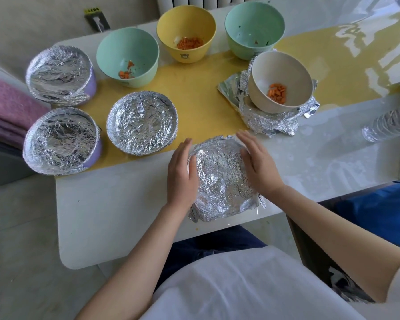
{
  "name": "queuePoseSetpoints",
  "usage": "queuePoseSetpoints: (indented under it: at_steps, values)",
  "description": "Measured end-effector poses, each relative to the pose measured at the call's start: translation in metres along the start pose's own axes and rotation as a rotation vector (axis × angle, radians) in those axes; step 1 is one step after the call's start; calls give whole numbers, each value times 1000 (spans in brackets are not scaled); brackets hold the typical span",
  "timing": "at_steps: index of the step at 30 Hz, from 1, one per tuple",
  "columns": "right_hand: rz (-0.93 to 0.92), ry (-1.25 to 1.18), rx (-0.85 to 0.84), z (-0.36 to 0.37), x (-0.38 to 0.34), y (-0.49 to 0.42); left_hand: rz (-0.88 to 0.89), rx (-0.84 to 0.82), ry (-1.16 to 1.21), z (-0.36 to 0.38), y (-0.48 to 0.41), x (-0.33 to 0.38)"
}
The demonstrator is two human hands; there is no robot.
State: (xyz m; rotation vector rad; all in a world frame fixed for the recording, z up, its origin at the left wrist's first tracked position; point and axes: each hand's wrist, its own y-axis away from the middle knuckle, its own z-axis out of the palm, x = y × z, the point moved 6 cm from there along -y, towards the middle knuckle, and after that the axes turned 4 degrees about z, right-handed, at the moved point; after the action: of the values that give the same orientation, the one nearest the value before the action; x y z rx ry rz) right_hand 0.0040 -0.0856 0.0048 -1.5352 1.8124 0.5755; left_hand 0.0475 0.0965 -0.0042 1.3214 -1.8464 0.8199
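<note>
The left grip (181, 174) lay flat against the left side of the foil-wrapped bowl (219, 179), fingers straight and together, pressing the foil rather than curling round it. The right grip (258, 165) mirrored it on the right side, also open-handed, its fingers pointing away from the person along the rim. The bowl stood between the two palms near the front edge of the white bench (116, 215), its crinkled foil flaring out loose at the near side.

Just beyond it, on a yellow mat (194, 88), sat a second foil-covered bowl (142, 122). To the left were two purple bowls, one nearer (61, 140) and one farther (59, 75), both capped in foil. Behind them stood three uncovered bowls in a row: a green bowl (128, 56) with a few orange pieces, a yellow bowl (186, 34) with more orange pieces, and another green one (254, 30) almost bare inside. To the right a cream bowl (281, 82) holding orange pieces rested tilted on a crumpled foil sheet (268, 121). A clear plastic bottle (388, 125) lay at the far right, and a pink towel (7, 107) showed at the left edge.
</note>
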Motion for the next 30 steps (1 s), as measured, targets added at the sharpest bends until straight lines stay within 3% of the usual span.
queuePoseSetpoints:
  at_steps: [3, 5, 9, 15, 19, 30]
  values:
    - [-311, 173, -146, 9, -14, -12, 240, -91, -214, 8, -13, 12]
    - [-350, 248, -221, 19, -15, -20, 281, -182, -269, 15, -19, 13]
    - [-159, 175, -246, 24, -10, -32, 201, -240, -203, 20, -28, 8]
    - [32, 23, -226, 23, -5, -45, 52, -176, -12, 15, -34, 6]
    - [30, 35, -221, 24, -4, -49, -29, -146, 29, 16, -37, 1]
    - [36, 69, -194, 26, 0, -52, -40, -96, 16, 17, -43, -4]
